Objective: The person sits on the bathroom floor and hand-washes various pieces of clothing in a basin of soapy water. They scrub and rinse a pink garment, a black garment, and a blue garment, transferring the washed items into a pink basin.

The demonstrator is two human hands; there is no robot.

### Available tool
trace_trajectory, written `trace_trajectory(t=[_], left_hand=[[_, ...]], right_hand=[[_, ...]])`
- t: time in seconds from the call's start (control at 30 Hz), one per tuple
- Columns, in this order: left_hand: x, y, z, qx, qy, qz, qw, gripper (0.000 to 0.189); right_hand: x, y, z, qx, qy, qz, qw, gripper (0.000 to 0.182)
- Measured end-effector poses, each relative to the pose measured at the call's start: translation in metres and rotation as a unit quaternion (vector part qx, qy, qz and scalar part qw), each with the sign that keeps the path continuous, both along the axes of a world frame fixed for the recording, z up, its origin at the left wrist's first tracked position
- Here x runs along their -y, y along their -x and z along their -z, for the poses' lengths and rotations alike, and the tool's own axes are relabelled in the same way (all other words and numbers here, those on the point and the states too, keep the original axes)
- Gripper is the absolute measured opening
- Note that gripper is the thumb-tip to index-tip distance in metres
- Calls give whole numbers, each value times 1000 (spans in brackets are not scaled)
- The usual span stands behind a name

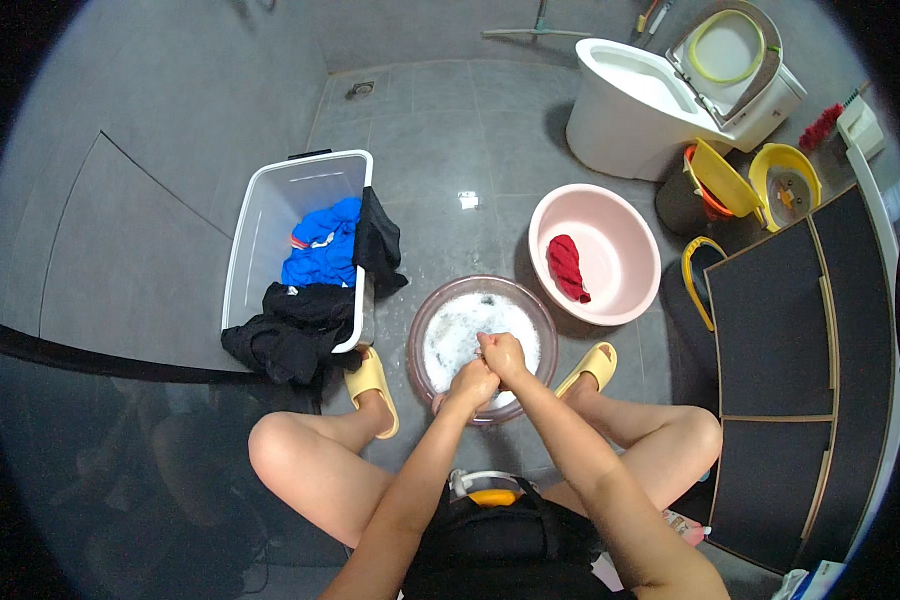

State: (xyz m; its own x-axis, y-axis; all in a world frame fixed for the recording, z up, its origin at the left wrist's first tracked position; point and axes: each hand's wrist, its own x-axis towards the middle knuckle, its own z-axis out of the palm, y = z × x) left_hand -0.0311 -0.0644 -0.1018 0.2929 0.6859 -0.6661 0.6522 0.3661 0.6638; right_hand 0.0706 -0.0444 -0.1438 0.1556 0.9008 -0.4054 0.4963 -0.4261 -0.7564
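Observation:
My left hand (473,386) and my right hand (505,356) are together over a brown plastic basin (414,352) on the floor. Their fingers are curled and the two fists touch. Whatever may be between them is hidden by the hands themselves. White suds (454,326) cover the water in the basin, with darker patches showing through. Both hands and forearms look wet. To the upper right of the hands, a pink plastic basin (622,255) holds a twisted dark-red cloth item (566,264).
At left stands a white-rimmed plastic bin (241,247) with blue clothing (326,244); black clothing (300,330) hangs over its rim. A toilet (622,124), a trash bin with a yellow lid (727,180) and a dark cabinet (772,337) line the right. Yellow slippers (371,390) flank the brown basin.

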Motion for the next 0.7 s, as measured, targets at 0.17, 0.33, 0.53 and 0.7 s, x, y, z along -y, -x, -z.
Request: trace_trajectory(t=[0.17, 0.33, 0.53, 0.7], left_hand=[[1, 8, 58, 177, -118, -201, 956, 35], [-18, 4, 52, 500, 111, -441, 737, 27], [-11, -25, 46, 473, 197, -332, 792, 48], [-17, -17, 56, 408, 211, -327, 826, 60]], right_hand=[[17, -16, 23, -270, -67, 87, 957, 62], [83, -38, 11, -351, 44, -53, 934, 65], [76, -45, 15, -304, -210, 181, 911, 53], [17, -112, -12, -238, -291, 274, 885, 50]])
